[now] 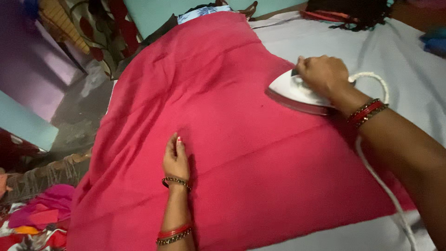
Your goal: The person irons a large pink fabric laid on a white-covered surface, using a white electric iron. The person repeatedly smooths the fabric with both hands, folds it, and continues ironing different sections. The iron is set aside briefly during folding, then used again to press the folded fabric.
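the large pink-red cotton cloth [241, 153] is spread over a pale grey padded surface [409, 51], and everything is placed from that cloth. at its near middle the left hand [175, 160] is laid flat, fingers straight and together, nothing gripped, only pressing the fabric down. further on, at the cloth's far right edge, the right hand [323, 74] is closed round the handle of a white electric iron with a metal soleplate [297, 93], which rests on the fabric.

scorching could be caused if the iron is left resting in one spot. the flat hand could be burned if the soleplate is drawn toward it. the white twisted cord [376, 83], looped beside the wrist and trailing over the cloth's near right corner, could snag the arm or drag the fabric into folds. creases near the middle could be pressed in.

left of the cloth, bright fabric scraps [42, 218] are heaped; beyond its far edge a dark bundle [353, 16] lies, well apart.
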